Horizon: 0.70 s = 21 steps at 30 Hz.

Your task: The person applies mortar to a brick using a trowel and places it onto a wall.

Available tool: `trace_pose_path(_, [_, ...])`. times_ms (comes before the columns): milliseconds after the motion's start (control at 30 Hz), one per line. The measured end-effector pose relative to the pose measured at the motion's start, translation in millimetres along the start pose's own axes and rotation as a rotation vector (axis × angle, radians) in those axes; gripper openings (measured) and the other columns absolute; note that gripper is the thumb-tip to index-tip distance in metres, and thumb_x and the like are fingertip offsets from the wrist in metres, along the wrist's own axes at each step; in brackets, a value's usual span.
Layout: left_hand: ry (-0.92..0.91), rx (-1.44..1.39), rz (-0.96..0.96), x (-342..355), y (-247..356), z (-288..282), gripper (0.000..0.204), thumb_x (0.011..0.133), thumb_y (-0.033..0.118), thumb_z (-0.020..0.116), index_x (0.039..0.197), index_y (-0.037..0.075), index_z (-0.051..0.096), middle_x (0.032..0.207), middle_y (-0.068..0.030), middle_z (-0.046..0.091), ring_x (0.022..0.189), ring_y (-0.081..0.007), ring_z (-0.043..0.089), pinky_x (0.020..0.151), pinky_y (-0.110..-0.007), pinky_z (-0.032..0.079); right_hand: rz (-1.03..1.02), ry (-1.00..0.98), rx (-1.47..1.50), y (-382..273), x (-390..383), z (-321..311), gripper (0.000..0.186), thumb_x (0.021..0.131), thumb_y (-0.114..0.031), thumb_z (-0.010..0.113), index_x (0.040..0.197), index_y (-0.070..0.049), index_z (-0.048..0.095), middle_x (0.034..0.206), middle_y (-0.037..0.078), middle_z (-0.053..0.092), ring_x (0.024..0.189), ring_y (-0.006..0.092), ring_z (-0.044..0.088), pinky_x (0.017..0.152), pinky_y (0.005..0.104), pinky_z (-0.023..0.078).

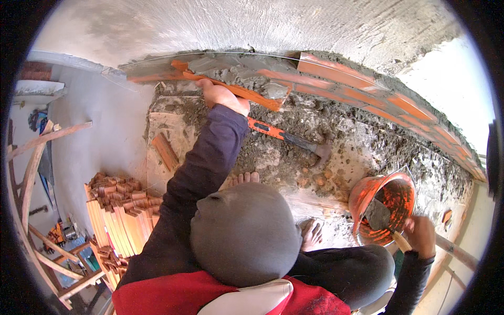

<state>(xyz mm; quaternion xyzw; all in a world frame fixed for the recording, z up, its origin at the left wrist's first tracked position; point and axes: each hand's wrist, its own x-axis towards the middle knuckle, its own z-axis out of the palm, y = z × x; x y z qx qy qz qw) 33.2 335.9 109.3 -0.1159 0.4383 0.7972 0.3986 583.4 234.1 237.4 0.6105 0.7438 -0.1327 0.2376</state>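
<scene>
My left hand [224, 98] grips the near side of a long orange brick [252, 95] at the foot of the wall. Grey wet mortar [231, 73] is spread along the top of it. On the right, my right hand [421, 236] is closed at the wooden handle of a trowel [401, 241], its fingers partly hidden. The trowel's blade, covered in grey mortar, rests inside a tilted orange bucket [362, 194] smeared with mortar. Just below my left hand lies a claw hammer [286, 136] with an orange and black handle.
A low course of orange bricks [362, 97] curves along the plastered wall [236, 26], with a thin string stretched over it. Crumbled mortar [346, 131] litters the floor. One loose brick [165, 151] lies left of the hammer. Stacked bricks [123, 220] and a wooden frame [31, 173] stand farther left.
</scene>
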Motion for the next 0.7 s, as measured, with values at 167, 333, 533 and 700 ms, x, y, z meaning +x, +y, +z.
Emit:
trace_pose_path(167, [0.101,-0.037,-0.017,10,-3,-4,0.052,0.102,0.054,0.027,0.122,0.013,0.054,0.117,-0.0029,0.060,0.101,-0.0252,0.059,0.090,-0.048,0.049,-0.319,0.419,0.512,-150,116,-76,0.008,0.083,-0.007,0.064,0.085,0.001,0.062,0.082,0.018,0.063,0.076,0.0364,0.063,0.068,0.0389,0.049])
trace_pose_path(333, [0.001,-0.095,-0.070,21,-16,-7,0.052,0.100,0.058,0.036,0.125,0.014,0.049,0.113,-0.0030,0.053,0.098,-0.0216,0.053,0.087,-0.045,0.047,-0.574,0.863,0.149,-244,211,-100,0.019,0.081,-0.015,0.072,0.097,-0.009,0.064,0.092,0.008,0.062,0.080,0.0300,0.065,0.068,0.0398,0.052])
trace_pose_path(533, [0.000,-0.093,-0.061,14,-9,-1,0.062,0.095,0.064,0.045,0.123,0.009,0.045,0.109,-0.0032,0.042,0.093,-0.0174,0.043,0.082,-0.040,0.044,-0.531,0.989,0.033,-266,249,-98,0.013,0.080,-0.014,0.075,0.088,-0.011,0.066,0.087,0.001,0.063,0.077,0.0233,0.065,0.062,0.0352,0.052])
trace_pose_path(700, [-0.042,-0.078,-0.029,15,-9,-5,0.065,0.095,0.061,0.049,0.134,0.009,0.040,0.112,-0.0020,0.039,0.093,-0.0168,0.040,0.090,-0.050,0.041,-0.648,1.035,0.044,-264,258,-95,0.012,0.080,-0.014,0.072,0.089,-0.011,0.064,0.090,0.002,0.061,0.074,0.0254,0.064,0.061,0.0366,0.053])
